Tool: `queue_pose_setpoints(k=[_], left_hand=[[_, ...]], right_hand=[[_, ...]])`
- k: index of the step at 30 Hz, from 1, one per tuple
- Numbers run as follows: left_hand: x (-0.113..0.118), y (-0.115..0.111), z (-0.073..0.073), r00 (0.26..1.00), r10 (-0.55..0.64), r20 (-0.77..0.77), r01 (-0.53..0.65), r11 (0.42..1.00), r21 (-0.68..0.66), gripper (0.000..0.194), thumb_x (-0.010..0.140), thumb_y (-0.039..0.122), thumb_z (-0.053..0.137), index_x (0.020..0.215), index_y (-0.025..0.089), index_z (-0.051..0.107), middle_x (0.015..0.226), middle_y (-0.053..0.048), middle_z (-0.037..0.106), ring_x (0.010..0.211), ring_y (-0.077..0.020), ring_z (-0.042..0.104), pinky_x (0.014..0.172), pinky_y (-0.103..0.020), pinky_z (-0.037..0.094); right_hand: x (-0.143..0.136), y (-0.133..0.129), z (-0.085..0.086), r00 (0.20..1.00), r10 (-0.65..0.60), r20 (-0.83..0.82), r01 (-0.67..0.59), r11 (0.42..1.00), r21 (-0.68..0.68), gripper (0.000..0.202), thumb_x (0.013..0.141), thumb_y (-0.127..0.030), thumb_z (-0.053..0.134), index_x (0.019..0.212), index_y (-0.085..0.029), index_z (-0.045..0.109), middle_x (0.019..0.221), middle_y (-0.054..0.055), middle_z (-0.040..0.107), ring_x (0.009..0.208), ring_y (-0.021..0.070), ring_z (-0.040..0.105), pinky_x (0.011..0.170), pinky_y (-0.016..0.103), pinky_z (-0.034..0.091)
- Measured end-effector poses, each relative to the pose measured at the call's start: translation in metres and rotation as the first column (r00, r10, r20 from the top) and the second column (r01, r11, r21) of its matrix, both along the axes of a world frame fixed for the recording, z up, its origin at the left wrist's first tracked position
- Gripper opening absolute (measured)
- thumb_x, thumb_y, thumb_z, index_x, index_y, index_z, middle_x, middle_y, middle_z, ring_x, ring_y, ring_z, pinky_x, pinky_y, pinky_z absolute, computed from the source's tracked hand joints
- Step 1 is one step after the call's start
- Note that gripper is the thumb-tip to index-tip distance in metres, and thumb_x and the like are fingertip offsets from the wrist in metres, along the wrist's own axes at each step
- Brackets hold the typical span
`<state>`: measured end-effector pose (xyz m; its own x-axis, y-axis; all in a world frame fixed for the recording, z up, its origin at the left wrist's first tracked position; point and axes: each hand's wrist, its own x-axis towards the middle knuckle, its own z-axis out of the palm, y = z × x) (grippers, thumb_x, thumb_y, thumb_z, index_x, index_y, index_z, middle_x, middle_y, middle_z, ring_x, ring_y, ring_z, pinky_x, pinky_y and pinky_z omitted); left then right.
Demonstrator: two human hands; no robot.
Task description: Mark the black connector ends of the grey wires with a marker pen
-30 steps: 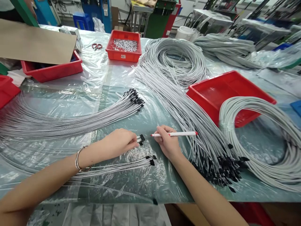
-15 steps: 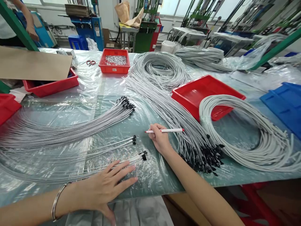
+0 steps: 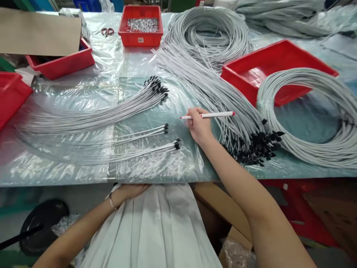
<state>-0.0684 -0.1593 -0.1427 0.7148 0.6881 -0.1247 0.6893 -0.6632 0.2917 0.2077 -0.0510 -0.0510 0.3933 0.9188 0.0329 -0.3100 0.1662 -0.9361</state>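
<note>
My right hand [image 3: 199,126] is closed around a white marker pen [image 3: 219,114] with red ends, its tip pointing left above the table. Left of the pen lie a few thin grey cables [image 3: 147,150] with black connectors, in two small groups. Behind them rests a large bundle of grey cables [image 3: 111,115] with black ends. To the right, near my forearm, is a thick bundle of grey cables [image 3: 206,83] ending in black connectors. My left hand [image 3: 132,190] lies on the white cloth over my lap, fingers stretched flat and partly hidden by the table edge; it appears to hold nothing.
A red tray of small metal parts [image 3: 141,39] stands at the back beside red-handled pliers or scissors [image 3: 107,32]. Another red tray [image 3: 284,48] and a cable coil [image 3: 267,93] are at right. Cardboard [image 3: 39,33] covers a red bin [image 3: 64,67] at left.
My left hand has left the cables on the table and dropped to my lap. The view has tilted down. My right hand keeps the marker pen in about the same place.
</note>
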Motion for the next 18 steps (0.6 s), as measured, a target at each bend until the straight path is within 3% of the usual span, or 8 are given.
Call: queue_pose_setpoints(k=[2, 4, 8, 11, 14, 16, 18], left_hand=[[-0.003, -0.001, -0.01, 0.997, -0.056, 0.047, 0.061, 0.993, -0.104, 0.031, 0.09, 0.036, 0.044, 0.115, 0.021, 0.055, 0.124, -0.006, 0.053, 0.111, -0.0189, 0.051, 0.099, -0.041, 0.039], [-0.008, -0.008, -0.012, 0.995, -0.043, 0.088, 0.057, 0.985, -0.165, 0.03, 0.092, 0.032, 0.038, 0.116, 0.025, 0.054, 0.123, -0.002, 0.055, 0.112, -0.0168, 0.05, 0.102, -0.035, 0.037], [-0.018, -0.034, -0.008, 0.978, 0.117, 0.174, -0.076, 0.971, -0.228, 0.033, 0.094, 0.028, 0.03, 0.117, 0.023, 0.054, 0.118, -0.002, 0.059, 0.11, -0.0152, 0.052, 0.099, -0.03, 0.038], [-0.033, -0.057, 0.005, 0.947, 0.227, 0.229, -0.165, 0.951, -0.262, 0.032, 0.094, 0.027, 0.032, 0.113, 0.022, 0.057, 0.111, -0.001, 0.063, 0.104, -0.0127, 0.056, 0.096, -0.025, 0.04], [-0.05, -0.076, 0.041, 0.91, 0.261, 0.321, -0.132, 0.918, -0.373, 0.029, 0.092, 0.028, 0.038, 0.114, 0.022, 0.056, 0.115, -0.003, 0.061, 0.107, -0.0141, 0.054, 0.096, -0.025, 0.04], [-0.058, -0.082, 0.077, 0.874, 0.25, 0.416, -0.026, 0.88, -0.474, 0.028, 0.091, 0.027, 0.043, 0.115, 0.021, 0.055, 0.118, -0.004, 0.058, 0.108, -0.0155, 0.053, 0.095, -0.025, 0.041], [-0.063, -0.078, 0.113, 0.841, 0.203, 0.502, 0.08, 0.87, -0.486, 0.026, 0.09, 0.026, 0.043, 0.112, 0.021, 0.055, 0.111, -0.004, 0.061, 0.102, -0.014, 0.056, 0.09, -0.024, 0.044]], right_hand=[[0.003, -0.002, 0.0, 0.999, -0.042, 0.005, 0.042, 0.999, 0.001, 0.029, 0.066, -0.021, 0.065, 0.044, -0.017, 0.046, 0.035, -0.008, 0.036, 0.031, 0.0029, 0.025, 0.032, 0.018, 0.015], [0.004, -0.004, -0.001, 0.996, -0.089, 0.009, 0.089, 0.996, -0.004, 0.027, 0.065, -0.02, 0.066, 0.044, -0.016, 0.049, 0.034, -0.008, 0.034, 0.03, 0.0028, 0.024, 0.032, 0.019, 0.013], [0.003, -0.011, -0.002, 1.0, -0.03, 0.002, 0.03, 0.999, 0.026, 0.028, 0.064, -0.013, 0.065, 0.041, -0.016, 0.049, 0.035, -0.005, 0.038, 0.03, 0.0026, 0.029, 0.032, 0.021, 0.013], [0.004, -0.016, -0.005, 0.999, 0.024, 0.032, -0.026, 0.998, 0.061, 0.027, 0.064, -0.007, 0.062, 0.042, -0.017, 0.051, 0.038, -0.003, 0.04, 0.032, 0.0024, 0.034, 0.033, 0.023, 0.014], [0.004, -0.015, -0.01, 0.996, 0.017, 0.084, -0.021, 0.998, 0.058, 0.025, 0.062, -0.006, 0.063, 0.043, -0.017, 0.052, 0.04, -0.003, 0.04, 0.033, 0.0022, 0.037, 0.033, 0.024, 0.015], [0.001, -0.014, -0.012, 0.997, 0.013, 0.07, -0.015, 0.999, 0.031, 0.024, 0.06, -0.009, 0.065, 0.042, -0.017, 0.052, 0.04, -0.003, 0.04, 0.034, 0.0022, 0.037, 0.033, 0.023, 0.015], [-0.002, -0.013, -0.012, 0.998, 0.002, 0.063, -0.003, 1.0, 0.015, 0.022, 0.059, -0.015, 0.069, 0.044, -0.016, 0.053, 0.04, -0.003, 0.041, 0.034, 0.0027, 0.036, 0.032, 0.022, 0.015]])
